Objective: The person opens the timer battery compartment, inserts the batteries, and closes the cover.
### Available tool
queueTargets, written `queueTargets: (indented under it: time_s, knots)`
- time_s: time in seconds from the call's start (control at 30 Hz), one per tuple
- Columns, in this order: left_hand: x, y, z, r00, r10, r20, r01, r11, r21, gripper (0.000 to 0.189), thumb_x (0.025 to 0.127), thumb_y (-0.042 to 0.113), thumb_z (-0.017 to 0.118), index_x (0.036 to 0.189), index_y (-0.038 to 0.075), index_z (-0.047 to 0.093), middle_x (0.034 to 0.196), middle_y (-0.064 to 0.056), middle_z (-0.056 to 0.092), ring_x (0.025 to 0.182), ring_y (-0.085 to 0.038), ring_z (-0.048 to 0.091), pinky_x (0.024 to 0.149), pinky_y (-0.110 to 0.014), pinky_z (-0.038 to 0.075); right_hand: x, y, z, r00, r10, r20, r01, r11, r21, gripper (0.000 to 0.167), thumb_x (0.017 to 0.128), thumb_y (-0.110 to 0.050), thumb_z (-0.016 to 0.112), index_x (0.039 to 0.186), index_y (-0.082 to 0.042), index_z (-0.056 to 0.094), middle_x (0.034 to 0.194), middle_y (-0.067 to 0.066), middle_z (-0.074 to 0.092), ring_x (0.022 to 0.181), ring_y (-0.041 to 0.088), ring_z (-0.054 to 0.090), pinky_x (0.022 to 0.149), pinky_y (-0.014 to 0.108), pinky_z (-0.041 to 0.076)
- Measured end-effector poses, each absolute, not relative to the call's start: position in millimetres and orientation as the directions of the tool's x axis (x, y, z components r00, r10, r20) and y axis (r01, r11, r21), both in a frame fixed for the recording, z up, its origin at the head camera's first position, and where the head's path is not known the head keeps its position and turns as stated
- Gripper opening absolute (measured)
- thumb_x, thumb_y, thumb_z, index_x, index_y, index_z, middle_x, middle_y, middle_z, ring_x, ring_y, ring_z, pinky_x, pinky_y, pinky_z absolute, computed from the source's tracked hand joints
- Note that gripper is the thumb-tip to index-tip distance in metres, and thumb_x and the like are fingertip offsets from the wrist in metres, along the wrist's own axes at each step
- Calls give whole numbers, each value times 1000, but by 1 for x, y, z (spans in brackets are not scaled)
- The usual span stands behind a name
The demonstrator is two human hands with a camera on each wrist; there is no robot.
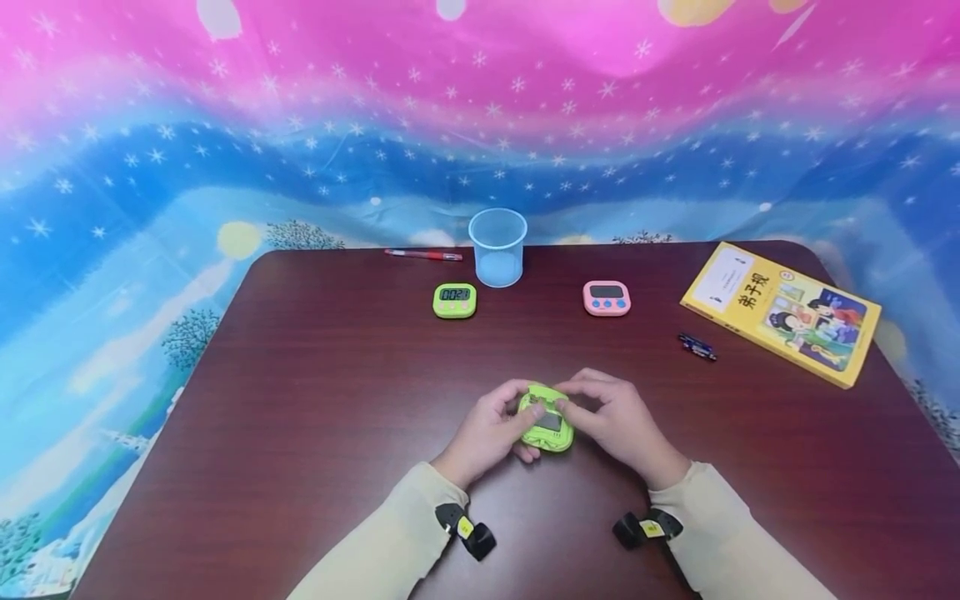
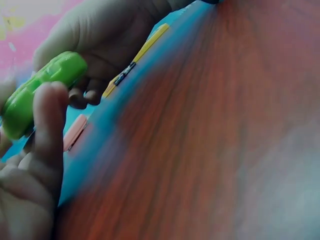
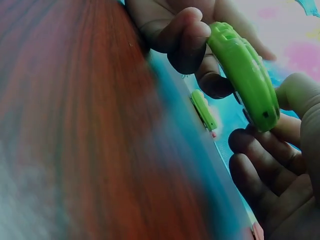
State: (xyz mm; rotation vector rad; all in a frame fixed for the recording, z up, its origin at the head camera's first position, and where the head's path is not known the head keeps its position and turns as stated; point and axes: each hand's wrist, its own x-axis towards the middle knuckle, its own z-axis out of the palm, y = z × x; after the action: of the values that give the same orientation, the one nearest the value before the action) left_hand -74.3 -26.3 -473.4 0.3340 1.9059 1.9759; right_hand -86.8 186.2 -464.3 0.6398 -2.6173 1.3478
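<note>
A bright green pocket timer (image 1: 557,440) is held over the near middle of the table, its back with a grey patch turned up. My left hand (image 1: 483,429) grips its left side, thumb on the back and fingers underneath. On the other side, my right hand (image 1: 626,421) pinches the upper right edge between thumb and forefinger. The left wrist view shows the timer (image 2: 55,75) edge-on. In the right wrist view the timer (image 3: 247,80) is tilted, with a small dark hole near its lower end; its display is hidden.
Farther back lie another green timer (image 1: 454,308) reading 00:21 and a pink timer (image 1: 607,305). A blue translucent cup (image 1: 498,262) stands near the back edge beside a red pen (image 1: 423,255). To the right are a yellow book (image 1: 780,312) and a small dark blue object (image 1: 697,347).
</note>
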Motion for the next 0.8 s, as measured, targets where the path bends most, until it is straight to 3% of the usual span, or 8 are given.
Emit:
queueTargets:
  time_s: [0.13,0.3,0.43,0.67,0.8]
  knots:
    - [-76,-31,-476,-841,533,-89,-134,-46,990,60,87,0,76,140,10,49,108,-13,71,77,-19,71,68,-31,63,-87,189,-467,-903,-290,316,-426,516,-743,17,86,-9,78,101,-16,79,90,-15,68,85,7,63,75,26,54]
    - [-80,-35,-478,-774,632,-41,-135,-101,986,82,83,-16,70,151,7,31,134,-20,58,104,-21,69,90,-34,59,-89,194,-464,-913,-274,302,-405,522,-750,16,88,-13,77,103,-19,79,92,-17,68,88,6,63,77,25,54]
    - [-81,-35,-478,-779,626,-41,-139,-109,984,82,85,-16,67,153,10,28,135,-21,56,103,-22,69,88,-36,60,-92,202,-461,-915,-264,304,-402,549,-732,17,89,-15,77,105,-20,78,92,-18,68,86,5,62,75,25,54]
    - [-84,-37,-479,-821,571,-15,-64,-66,996,81,82,-13,74,150,0,32,135,-22,57,111,-25,67,92,-36,59,-100,221,-459,-920,-225,321,-390,601,-697,16,89,-13,77,105,-18,78,88,-14,67,76,8,57,64,20,49]
    - [-87,-40,-479,-834,551,-11,-54,-61,997,81,81,-13,75,149,0,33,135,-23,57,112,-25,66,92,-34,58,-107,232,-460,-921,-224,318,-385,642,-663,15,90,-16,76,105,-19,77,90,-14,68,78,8,57,66,21,49]
